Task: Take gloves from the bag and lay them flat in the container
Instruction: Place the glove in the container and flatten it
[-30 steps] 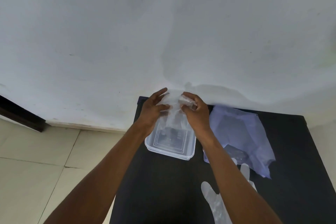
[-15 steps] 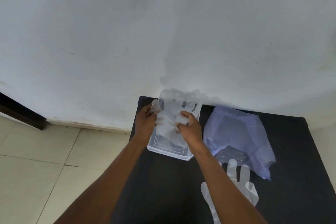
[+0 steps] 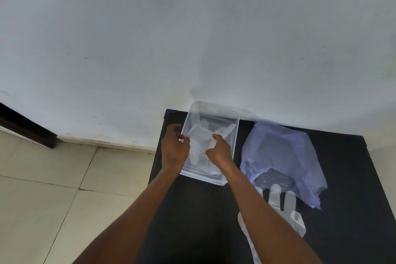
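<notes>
A clear plastic container point(image 3: 232, 126) stands at the back left of the black table point(image 3: 214, 210), against the wall. A translucent white glove point(image 3: 200, 135) lies inside it, fingers pointing to the far side. My left hand point(image 3: 174, 148) pinches the glove's left edge at the container's left rim. My right hand point(image 3: 219, 149) pinches the glove near its middle, inside the container. A pale blue plastic bag point(image 3: 282, 156) lies crumpled to the right of the container. Another white glove point(image 3: 285, 206) lies flat on the table near me, partly hidden by my right forearm.
The table's left edge drops to a tiled floor point(image 3: 53, 188). A white wall point(image 3: 192, 38) rises right behind the container and bag. A dark frame point(image 3: 27, 133) runs along the wall at far left.
Both hands have come down with the glove, from holding it up above the container to spreading it inside the container. The view has tilted slightly.
</notes>
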